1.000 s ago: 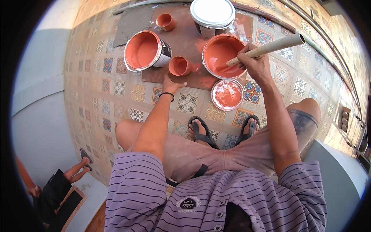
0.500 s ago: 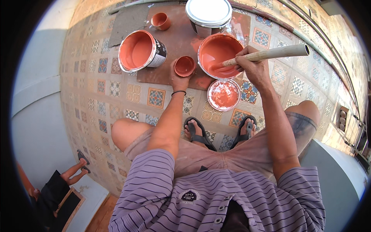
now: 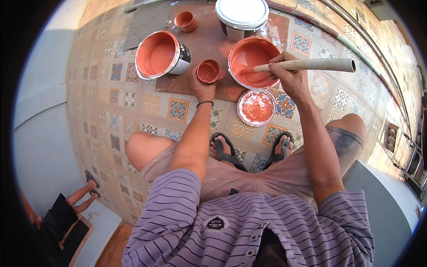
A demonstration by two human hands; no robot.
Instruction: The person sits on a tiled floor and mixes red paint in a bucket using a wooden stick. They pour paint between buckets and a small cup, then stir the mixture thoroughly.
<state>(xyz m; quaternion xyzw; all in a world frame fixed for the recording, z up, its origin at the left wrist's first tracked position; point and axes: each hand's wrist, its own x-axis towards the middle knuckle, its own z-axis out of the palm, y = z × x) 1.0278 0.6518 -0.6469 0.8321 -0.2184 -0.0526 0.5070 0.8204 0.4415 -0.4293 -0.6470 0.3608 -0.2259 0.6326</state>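
My left hand (image 3: pixel 203 89) is wrapped round a small orange-coated cup (image 3: pixel 207 71) with some paint inside. My right hand (image 3: pixel 289 78) grips a long, pale tubular stick (image 3: pixel 324 64), its paint-covered end dipped in orange paint in an open bucket (image 3: pixel 243 53). Another open bucket of orange paint (image 3: pixel 155 55) stands to the left of my left hand. A round lid smeared with orange and white paint (image 3: pixel 256 108) lies just in front of my knees, below the bucket in my view.
A white-lidded bucket (image 3: pixel 241 11) and an orange mug (image 3: pixel 186 21) stand on the stained brown board (image 3: pixel 175 86) over the patterned tile floor (image 3: pixel 133 111). Long pipes (image 3: pixel 324 31) lie beyond it. Another person (image 3: pixel 60 213) is at lower left, beside a pale wall (image 3: pixel 40 102).
My left hand has moved up from beside the small cup to wrap round it. My right hand stays at the bucket with the stick in the paint.
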